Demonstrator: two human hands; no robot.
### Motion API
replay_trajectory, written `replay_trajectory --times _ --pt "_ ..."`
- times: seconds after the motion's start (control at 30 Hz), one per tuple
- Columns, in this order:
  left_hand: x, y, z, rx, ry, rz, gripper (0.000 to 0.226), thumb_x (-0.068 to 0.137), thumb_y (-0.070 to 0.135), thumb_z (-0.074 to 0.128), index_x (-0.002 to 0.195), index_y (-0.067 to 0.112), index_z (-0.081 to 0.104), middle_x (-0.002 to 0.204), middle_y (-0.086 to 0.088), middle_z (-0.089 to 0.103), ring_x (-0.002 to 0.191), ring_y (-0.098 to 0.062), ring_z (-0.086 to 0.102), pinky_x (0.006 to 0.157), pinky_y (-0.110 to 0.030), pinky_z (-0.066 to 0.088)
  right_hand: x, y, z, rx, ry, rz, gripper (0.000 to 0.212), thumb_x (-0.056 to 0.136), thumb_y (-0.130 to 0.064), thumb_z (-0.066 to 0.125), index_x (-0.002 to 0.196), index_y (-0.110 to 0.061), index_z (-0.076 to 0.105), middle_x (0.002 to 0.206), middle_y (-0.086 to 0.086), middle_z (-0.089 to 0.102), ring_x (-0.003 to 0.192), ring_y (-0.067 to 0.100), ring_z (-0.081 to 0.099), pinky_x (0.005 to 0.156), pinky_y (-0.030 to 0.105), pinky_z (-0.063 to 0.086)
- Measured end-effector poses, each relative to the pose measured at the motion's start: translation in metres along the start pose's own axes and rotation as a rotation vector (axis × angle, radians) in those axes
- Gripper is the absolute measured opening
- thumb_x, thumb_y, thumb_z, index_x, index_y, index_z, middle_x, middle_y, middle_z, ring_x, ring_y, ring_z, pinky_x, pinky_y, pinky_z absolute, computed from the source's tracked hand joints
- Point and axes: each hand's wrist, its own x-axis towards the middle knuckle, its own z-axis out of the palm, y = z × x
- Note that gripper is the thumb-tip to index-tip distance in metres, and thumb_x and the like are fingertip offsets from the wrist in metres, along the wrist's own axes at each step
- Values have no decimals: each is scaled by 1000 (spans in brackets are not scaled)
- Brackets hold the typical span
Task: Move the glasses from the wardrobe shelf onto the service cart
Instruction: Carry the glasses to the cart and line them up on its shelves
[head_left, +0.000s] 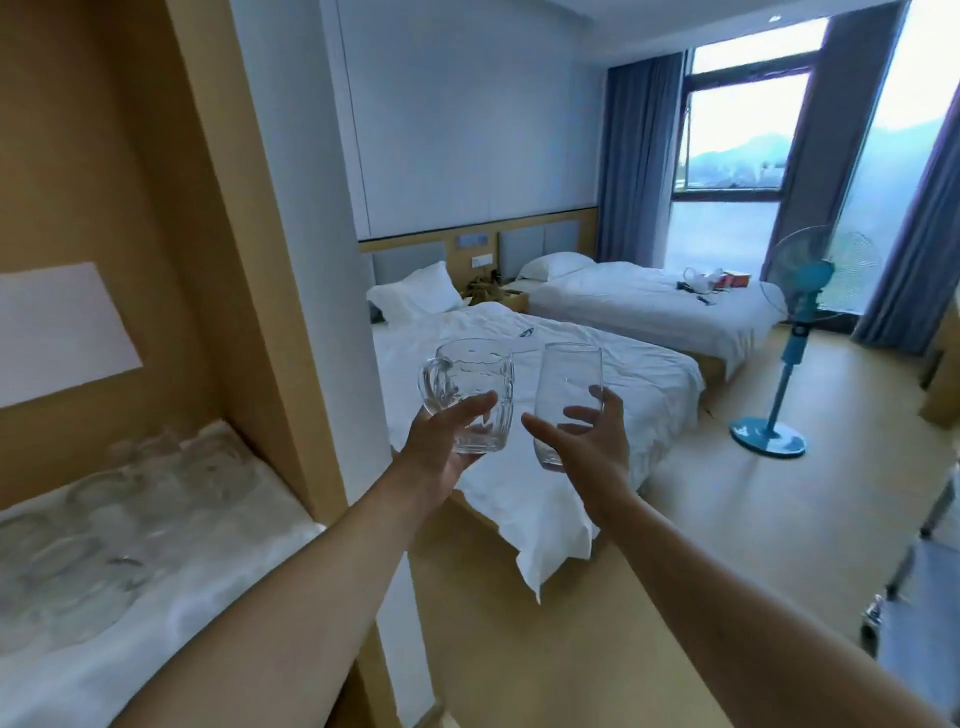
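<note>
My left hand (441, 452) grips a clear glass mug (470, 387) with a handle on its left side, held upright in front of me. My right hand (587, 441) holds a tall clear tumbler (566, 395), tilted slightly. Both glasses are in the air at the middle of the view, over the foot of the near bed. On the left, the wardrobe shelf (218, 582) has a white cloth on it and carries several more clear glasses (104, 525), blurred. A metal frame at the right edge looks like part of the service cart (919, 587).
The wardrobe's wooden side panel (260, 260) and a white wall edge stand just left of my arms. Two white beds (597, 374) fill the middle of the room. A blue pedestal fan (795, 332) stands on the wooden floor to the right, near the curtains and window.
</note>
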Motion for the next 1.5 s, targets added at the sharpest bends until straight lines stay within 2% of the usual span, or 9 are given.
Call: replay_trajectory --times 0.3,0.57,0.67,0.77,0.9,1.07,1.17,1.37,1.5 --pt "71 -62 88 9 -259 -143 64 72 20 87 131 10 65 129 -19 67 117 -37 66 94 -45 57 43 40 -102 -75 270 57 100 57 -50 96 138 -30 41 114 -2 62 98 12 67 89 47 60" --pt "165 -105 156 11 -432 -311 64 78 19 78 137 5 59 135 -25 61 127 -44 58 114 -60 38 107 68 -162 -92 526 95 103 53 -67 88 139 -32 42 112 2 63 96 10 67 82 38 60" --pt "203 -117 179 17 -454 -342 69 69 21 81 133 7 61 132 -24 64 123 -42 61 105 -52 50 135 76 -177 -102 610 102 98 61 -60 91 140 -30 42 112 2 64 95 10 67 69 28 56" --pt "239 -130 198 9 -507 -386 60 68 17 85 125 11 66 125 -19 69 114 -33 68 86 -41 60 158 85 -189 -136 696 120 94 64 -55 91 141 -28 43 111 3 64 96 12 67 79 40 61" --pt "280 -154 218 -28 -595 -477 49 75 19 79 122 14 68 120 -15 72 105 -28 69 88 -39 58 177 94 -205 -132 784 152 99 60 -55 92 142 -26 42 112 5 63 100 19 67 76 48 63" --pt "315 -190 250 -18 -708 -568 47 70 22 86 115 15 75 115 -16 72 98 -27 70 92 -42 56 190 107 -232 -159 877 176 92 69 -42 93 144 -25 40 114 5 62 98 16 67 57 22 59" --pt "331 -213 272 -16 -770 -604 33 69 24 87 101 21 81 113 -15 73 95 -26 71 94 -43 56 199 114 -256 -157 909 211 87 70 -40 92 140 -24 43 115 8 63 98 21 69 67 43 64" --pt "364 -255 327 39 -858 -602 46 60 29 94 104 23 81 113 -11 75 96 -23 73 79 -34 59 235 139 -318 -202 968 180 94 72 -44 89 147 -20 38 113 6 64 98 15 67 88 37 58" --pt "392 -289 374 49 -843 -603 54 61 27 93 112 17 77 116 -15 73 97 -26 72 82 -38 60 265 157 -364 -151 976 190 93 74 -39 89 148 -17 37 115 9 62 98 15 67 60 19 56"
